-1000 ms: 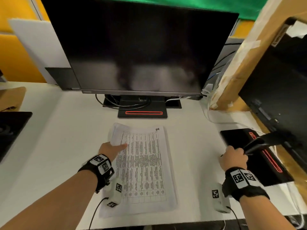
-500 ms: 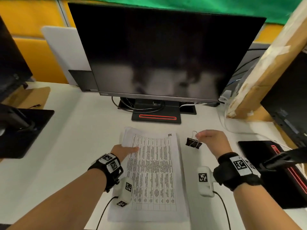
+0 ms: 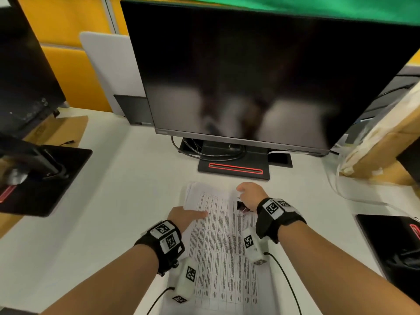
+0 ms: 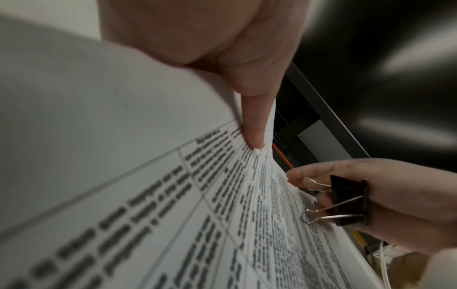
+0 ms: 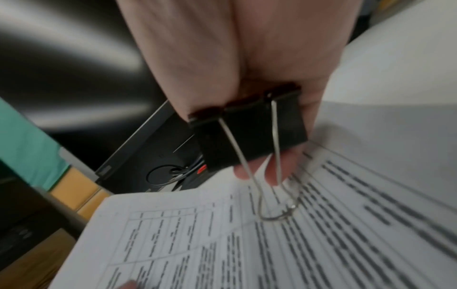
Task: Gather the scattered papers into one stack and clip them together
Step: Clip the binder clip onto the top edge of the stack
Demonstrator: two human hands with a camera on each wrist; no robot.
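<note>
A stack of printed papers lies on the white desk in front of the monitor. My left hand pinches the stack's left edge near the far corner, which is lifted a little. Its thumb lies on the top sheet, and its other fingers are hidden under the paper. My right hand hovers over the stack's far right corner and grips a black binder clip. The clip hangs under the fingers with its wire handles pointing down at the paper. From the left wrist, the clip sits just above the sheet edge.
A large dark monitor stands close behind the papers on a black base with a red stripe. Another black stand base is at the left and one at the right. A cardboard box leans at the far right.
My right hand left the black base at the right, picked up the binder clip, and carried it leftward over the stack's far right corner. My left hand stayed at the stack's left edge.
</note>
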